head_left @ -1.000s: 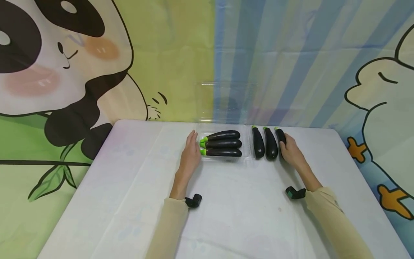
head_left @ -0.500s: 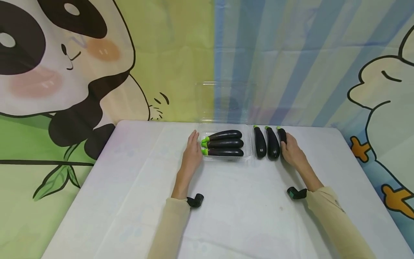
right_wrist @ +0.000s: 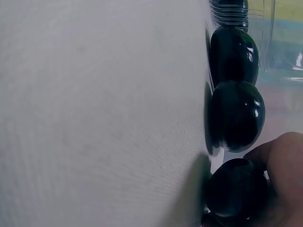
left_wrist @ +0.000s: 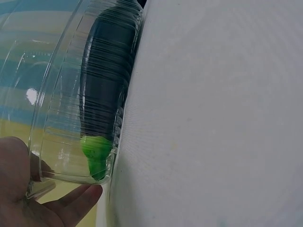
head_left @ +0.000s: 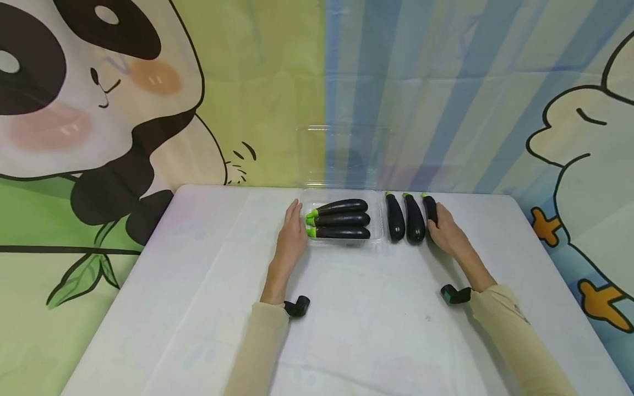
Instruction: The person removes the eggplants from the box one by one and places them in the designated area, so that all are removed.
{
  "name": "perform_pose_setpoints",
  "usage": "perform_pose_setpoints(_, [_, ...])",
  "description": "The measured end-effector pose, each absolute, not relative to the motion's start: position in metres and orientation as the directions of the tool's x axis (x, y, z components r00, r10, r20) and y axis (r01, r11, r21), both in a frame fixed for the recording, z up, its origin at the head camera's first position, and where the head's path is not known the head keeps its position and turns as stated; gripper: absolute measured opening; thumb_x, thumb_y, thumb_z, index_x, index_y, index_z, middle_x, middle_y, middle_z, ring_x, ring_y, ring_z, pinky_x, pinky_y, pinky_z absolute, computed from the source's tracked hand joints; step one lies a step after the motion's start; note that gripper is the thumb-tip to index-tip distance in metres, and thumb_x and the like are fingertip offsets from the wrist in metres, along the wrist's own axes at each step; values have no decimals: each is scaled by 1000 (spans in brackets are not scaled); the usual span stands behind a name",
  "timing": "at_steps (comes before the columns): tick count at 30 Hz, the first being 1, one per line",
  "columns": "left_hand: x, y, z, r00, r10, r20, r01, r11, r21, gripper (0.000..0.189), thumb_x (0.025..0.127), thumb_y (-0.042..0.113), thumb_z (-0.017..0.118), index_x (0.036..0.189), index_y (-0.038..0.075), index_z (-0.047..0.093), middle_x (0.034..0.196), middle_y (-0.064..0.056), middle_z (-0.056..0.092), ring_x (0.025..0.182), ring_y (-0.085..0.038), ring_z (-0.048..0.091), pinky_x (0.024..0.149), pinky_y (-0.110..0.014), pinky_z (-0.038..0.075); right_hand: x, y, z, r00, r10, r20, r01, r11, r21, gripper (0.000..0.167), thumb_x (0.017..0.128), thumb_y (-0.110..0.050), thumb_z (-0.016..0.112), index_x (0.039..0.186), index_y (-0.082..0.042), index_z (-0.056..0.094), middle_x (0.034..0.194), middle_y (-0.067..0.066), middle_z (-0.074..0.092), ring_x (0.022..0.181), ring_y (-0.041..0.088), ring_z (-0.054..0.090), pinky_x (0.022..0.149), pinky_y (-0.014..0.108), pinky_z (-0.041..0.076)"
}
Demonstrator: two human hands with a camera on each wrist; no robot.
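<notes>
Near the far edge of the worktop (head_left: pixel 356 308), my right hand (head_left: pixel 447 230) grips an eggplant (head_left: pixel 429 207), likely firm, slick: hold mid-body. My left hand (head_left: pixel 291 236) touches the box (head_left: pixel 377 217).

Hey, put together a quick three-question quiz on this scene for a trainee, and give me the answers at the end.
1. How many eggplants lie inside the clear box?
2. True or false: the lid is closed over the box.
3. The right hand is holding:
A) the box
B) an eggplant
C) nothing

Key:
1. Three.
2. False; the lid stands open at the back of the box.
3. B; its fingers grip the rightmost eggplant.
</notes>
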State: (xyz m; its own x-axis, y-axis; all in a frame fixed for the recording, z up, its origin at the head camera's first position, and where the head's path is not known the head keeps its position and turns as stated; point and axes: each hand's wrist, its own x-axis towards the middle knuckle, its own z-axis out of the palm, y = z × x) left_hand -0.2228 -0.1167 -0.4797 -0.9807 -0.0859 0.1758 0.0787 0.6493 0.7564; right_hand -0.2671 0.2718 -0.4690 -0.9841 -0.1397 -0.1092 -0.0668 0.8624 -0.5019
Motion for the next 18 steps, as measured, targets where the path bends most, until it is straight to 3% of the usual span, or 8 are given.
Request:
perform_pose_setpoints(7, [-224,-117,-480,-981,-80,178,80,666,742,46,104,10,32,149,3,34,160,-4,26,137,-31,44,109,-46,42,-269,272,-471,-984,-154,-92,-87,858,-506,66,102,-21,34,150,12,2,154,39,8,144,52,10,116,64,15])
perform_pose_setpoints(18, [-224,-117,-480,-981,-80,179,82,662,745,46,104,11,32,149,4,34,160,-3,26,136,-31,45,109,-46,42,-268,267,-466,-986,-127,-105,-62,876,-478,68,105,-33,29,152,9,2,155,37,6,143,54,12,114,66,18])
